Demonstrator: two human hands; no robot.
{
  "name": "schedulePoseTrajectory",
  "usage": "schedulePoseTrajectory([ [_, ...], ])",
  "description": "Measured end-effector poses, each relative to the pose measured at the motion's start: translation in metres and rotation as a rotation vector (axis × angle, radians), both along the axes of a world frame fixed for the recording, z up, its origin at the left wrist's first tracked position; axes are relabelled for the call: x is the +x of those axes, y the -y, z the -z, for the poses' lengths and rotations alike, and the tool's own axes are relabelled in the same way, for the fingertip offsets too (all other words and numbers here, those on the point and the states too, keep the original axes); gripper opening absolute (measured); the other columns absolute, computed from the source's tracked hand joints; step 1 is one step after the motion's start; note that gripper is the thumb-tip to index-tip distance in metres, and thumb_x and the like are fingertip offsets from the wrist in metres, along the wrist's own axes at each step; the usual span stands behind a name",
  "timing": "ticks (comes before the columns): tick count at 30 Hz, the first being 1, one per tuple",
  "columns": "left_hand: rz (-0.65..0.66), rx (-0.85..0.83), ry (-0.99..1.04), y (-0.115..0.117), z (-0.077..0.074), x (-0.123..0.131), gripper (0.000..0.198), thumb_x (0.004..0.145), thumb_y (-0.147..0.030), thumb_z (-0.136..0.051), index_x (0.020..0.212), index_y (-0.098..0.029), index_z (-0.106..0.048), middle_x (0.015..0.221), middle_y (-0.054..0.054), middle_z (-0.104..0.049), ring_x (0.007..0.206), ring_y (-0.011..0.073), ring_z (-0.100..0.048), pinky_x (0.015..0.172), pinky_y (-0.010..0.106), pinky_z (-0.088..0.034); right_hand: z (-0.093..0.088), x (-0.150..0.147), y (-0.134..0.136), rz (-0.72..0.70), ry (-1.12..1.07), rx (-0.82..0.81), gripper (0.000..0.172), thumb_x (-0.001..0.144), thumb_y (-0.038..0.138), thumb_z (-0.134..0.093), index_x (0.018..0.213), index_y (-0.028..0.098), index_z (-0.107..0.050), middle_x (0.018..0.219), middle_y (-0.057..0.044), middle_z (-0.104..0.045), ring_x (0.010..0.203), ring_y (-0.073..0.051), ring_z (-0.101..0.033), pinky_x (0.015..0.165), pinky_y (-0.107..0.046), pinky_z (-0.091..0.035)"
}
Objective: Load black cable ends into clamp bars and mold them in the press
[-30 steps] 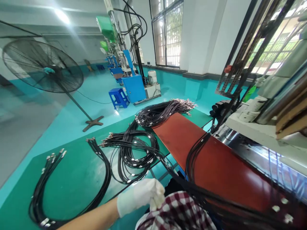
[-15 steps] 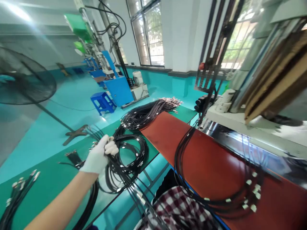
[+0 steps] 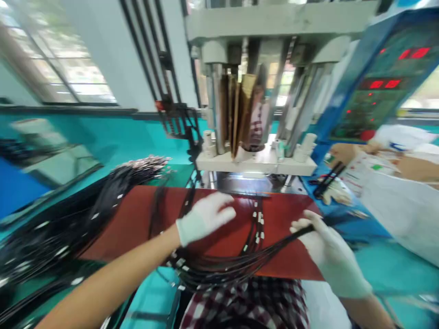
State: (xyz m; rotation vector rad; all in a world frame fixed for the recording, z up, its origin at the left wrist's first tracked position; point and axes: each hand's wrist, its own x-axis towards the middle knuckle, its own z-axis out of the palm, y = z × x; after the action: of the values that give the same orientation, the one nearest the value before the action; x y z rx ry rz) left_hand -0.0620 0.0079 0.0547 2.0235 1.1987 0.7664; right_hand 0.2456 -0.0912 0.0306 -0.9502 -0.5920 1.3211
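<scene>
My right hand (image 3: 327,249), in a white glove, is closed around a bundle of black cables (image 3: 240,262) that droops across the near edge of a red mat (image 3: 137,224). My left hand (image 3: 206,214), also gloved, hovers over the mat with its fingers spread, just above more black cables with small metal ends (image 3: 255,219). It holds nothing that I can see. The view is blurred by motion.
A moulding press (image 3: 250,109) stands right behind the mat, with a green control panel (image 3: 373,87) showing red digits at the right. A large heap of black cables (image 3: 85,214) lies at the left. White bags (image 3: 394,210) sit at the right.
My view has swung right, from the cable heaps on the green table to the press. My left hand let go of the cables on the left and came over the red mat; my right hand came into view.
</scene>
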Motion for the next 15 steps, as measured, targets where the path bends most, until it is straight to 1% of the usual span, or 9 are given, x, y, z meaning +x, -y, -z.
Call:
schedulePoseTrajectory([
  [1,0.184,-0.071,0.067,0.018,0.006,0.026,0.05,0.082,-0.046,-0.067,0.125,-0.022,-0.06,0.125,0.012,-0.063,0.115,0.0271,-0.059,0.1,0.038,-0.044,-0.004,-0.005,-0.003,-0.058,-0.071,-0.006,0.036,0.071,0.042,-0.084,0.095,0.024,-0.063,0.071,0.004,-0.06,0.07,-0.012,-0.062,0.072,-0.028,-0.055],
  [2,0.31,-0.157,0.107,0.035,0.009,0.046,0.059,0.078,-0.047,-0.072,0.129,-0.022,-0.057,0.123,0.012,-0.064,0.11,0.0259,-0.06,0.096,0.037,-0.047,-0.009,-0.009,-0.007,-0.179,-0.1,-0.011,0.036,0.071,0.041,-0.084,0.094,0.022,-0.063,0.063,0.005,-0.056,0.062,-0.013,-0.06,0.067,-0.03,-0.054],
  [4,0.563,-0.401,0.173,0.061,0.013,0.075,0.06,0.077,-0.055,-0.07,0.123,-0.018,-0.058,0.101,0.01,-0.068,0.086,0.0209,-0.064,0.078,0.033,-0.052,-0.019,-0.016,-0.013,-0.379,-0.094,0.019,0.037,0.073,0.043,-0.081,0.096,0.02,-0.063,0.058,0.005,-0.054,0.057,-0.016,-0.059,0.062,-0.035,-0.053],
  [6,0.713,-0.663,0.215,0.078,0.019,0.088,0.054,0.085,-0.064,-0.055,0.108,-0.015,-0.06,0.068,0.002,-0.06,0.056,0.0142,-0.055,0.054,0.026,-0.045,-0.026,-0.023,-0.019,-0.377,-0.103,0.041,0.04,0.076,0.043,-0.08,0.104,0.02,-0.062,0.066,0.002,-0.059,0.06,-0.016,-0.06,0.062,-0.035,-0.052],
  [8,0.679,-0.805,0.221,0.092,0.029,0.091,0.056,0.092,-0.068,-0.037,0.1,-0.016,-0.057,0.051,-0.004,-0.047,0.04,0.0105,-0.042,0.042,0.022,-0.034,-0.027,-0.032,-0.025,-0.191,-0.188,0.058,0.039,0.075,0.039,-0.081,0.103,0.021,-0.06,0.074,0.002,-0.059,0.06,-0.011,-0.055,0.061,-0.028,-0.049],
  [10,0.522,-0.752,0.17,0.106,0.043,0.088,0.055,0.093,-0.068,-0.033,0.101,-0.019,-0.056,0.051,-0.003,-0.047,0.04,0.0108,-0.04,0.041,0.023,-0.033,-0.021,-0.041,-0.032,-0.018,-0.295,0.052,0.033,0.074,0.035,-0.083,0.093,0.021,-0.059,0.074,0.003,-0.056,0.058,-0.007,-0.048,0.056,-0.022,-0.044],
  [11,0.463,-0.695,0.139,0.112,0.048,0.085,0.052,0.093,-0.067,-0.035,0.102,-0.02,-0.057,0.058,0.0,-0.053,0.046,0.012,-0.045,0.045,0.024,-0.037,-0.016,-0.045,-0.037,0.008,-0.341,0.032,0.032,0.073,0.033,-0.083,0.089,0.021,-0.058,0.073,0.004,-0.054,0.057,-0.006,-0.046,0.054,-0.02,-0.042],
  [13,0.414,-0.576,0.056,0.118,0.052,0.077,0.044,0.089,-0.063,-0.049,0.101,-0.023,-0.063,0.075,0.006,-0.063,0.063,0.0158,-0.055,0.058,0.027,-0.044,-0.004,-0.048,-0.045,-0.062,-0.425,-0.046,0.03,0.076,0.034,-0.081,0.086,0.02,-0.058,0.071,0.003,-0.054,0.054,-0.006,-0.043,0.049,-0.018,-0.039],
  [15,0.411,-0.458,-0.048,0.105,0.046,0.07,0.036,0.085,-0.055,-0.06,0.103,-0.025,-0.067,0.087,0.007,-0.067,0.076,0.0198,-0.059,0.07,0.03,-0.046,0.007,-0.045,-0.051,-0.212,-0.498,-0.115,0.027,0.08,0.037,-0.077,0.086,0.018,-0.059,0.063,0.005,-0.05,0.047,-0.005,-0.036,0.042,-0.017,-0.031],
])
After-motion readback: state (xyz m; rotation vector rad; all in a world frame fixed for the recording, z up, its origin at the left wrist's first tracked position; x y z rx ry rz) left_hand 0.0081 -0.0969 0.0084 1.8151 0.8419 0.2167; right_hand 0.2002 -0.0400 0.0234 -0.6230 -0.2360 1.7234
